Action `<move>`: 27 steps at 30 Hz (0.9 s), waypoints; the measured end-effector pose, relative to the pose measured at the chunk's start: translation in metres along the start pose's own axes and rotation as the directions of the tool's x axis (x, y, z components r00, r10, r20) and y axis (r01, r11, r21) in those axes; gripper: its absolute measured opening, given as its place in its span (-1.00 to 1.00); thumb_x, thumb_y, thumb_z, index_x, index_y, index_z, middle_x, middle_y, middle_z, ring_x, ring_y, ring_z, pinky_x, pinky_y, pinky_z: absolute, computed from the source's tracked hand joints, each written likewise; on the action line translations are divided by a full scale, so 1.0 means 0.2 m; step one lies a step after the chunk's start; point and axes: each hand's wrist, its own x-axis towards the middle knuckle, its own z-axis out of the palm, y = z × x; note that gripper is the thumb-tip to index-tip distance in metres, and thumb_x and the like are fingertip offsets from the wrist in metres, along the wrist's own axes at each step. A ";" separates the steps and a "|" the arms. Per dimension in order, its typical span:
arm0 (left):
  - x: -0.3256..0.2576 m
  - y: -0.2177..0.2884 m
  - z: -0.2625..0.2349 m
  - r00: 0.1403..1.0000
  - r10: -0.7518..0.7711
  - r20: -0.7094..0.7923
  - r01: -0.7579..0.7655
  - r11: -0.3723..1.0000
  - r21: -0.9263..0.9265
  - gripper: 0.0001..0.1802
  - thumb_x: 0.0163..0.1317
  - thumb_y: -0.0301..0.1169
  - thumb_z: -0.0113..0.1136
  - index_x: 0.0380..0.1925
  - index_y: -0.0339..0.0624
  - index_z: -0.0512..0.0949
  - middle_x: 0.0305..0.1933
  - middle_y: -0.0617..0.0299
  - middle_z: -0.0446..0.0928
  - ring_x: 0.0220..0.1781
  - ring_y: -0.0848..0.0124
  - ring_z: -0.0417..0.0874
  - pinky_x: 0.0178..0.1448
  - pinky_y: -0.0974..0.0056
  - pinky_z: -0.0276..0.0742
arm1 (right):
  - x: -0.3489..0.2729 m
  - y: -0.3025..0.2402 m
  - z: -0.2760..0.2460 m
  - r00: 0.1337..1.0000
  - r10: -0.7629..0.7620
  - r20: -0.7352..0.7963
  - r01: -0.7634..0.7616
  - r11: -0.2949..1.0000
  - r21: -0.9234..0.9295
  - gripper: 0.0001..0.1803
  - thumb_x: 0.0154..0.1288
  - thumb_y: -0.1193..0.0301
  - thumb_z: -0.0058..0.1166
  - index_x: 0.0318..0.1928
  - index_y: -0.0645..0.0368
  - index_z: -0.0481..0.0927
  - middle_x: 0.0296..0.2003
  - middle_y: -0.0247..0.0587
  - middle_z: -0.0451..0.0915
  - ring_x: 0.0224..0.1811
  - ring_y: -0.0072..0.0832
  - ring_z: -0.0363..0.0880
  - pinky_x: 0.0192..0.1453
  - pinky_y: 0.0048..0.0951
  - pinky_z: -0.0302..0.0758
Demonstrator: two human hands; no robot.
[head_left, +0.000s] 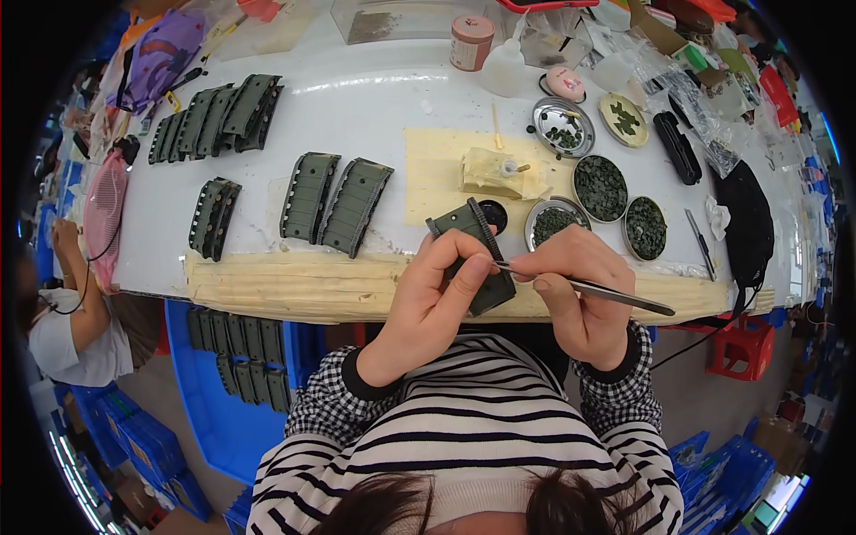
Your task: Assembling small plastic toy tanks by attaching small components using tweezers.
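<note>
- Since the dark green panel looks stiff and light, its nine o'clock side probably suits the left hand, which grips it above the tabletop's six o'clock edge.
- The right hand pinches slim tweezers.

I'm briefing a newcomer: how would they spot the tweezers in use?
On the white table, find the beige front edge and the right hand over it. The tweezers there point toward a green panel. Unlike the slim tool lying farther right, they are held.
</note>
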 end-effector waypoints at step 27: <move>0.00 0.05 -0.05 0.887 -0.234 0.397 0.460 0.524 -0.717 -0.64 0.53 -0.15 -0.32 -0.36 -0.16 0.27 -0.13 -0.01 0.50 -0.04 0.15 0.66 0.01 0.14 0.66 | -0.03 0.02 0.04 0.997 0.069 0.037 -0.077 0.949 0.307 -0.84 0.29 0.48 0.10 -0.19 0.29 0.65 -0.45 -0.21 0.61 -0.51 -0.54 0.54 -0.40 -0.56 0.43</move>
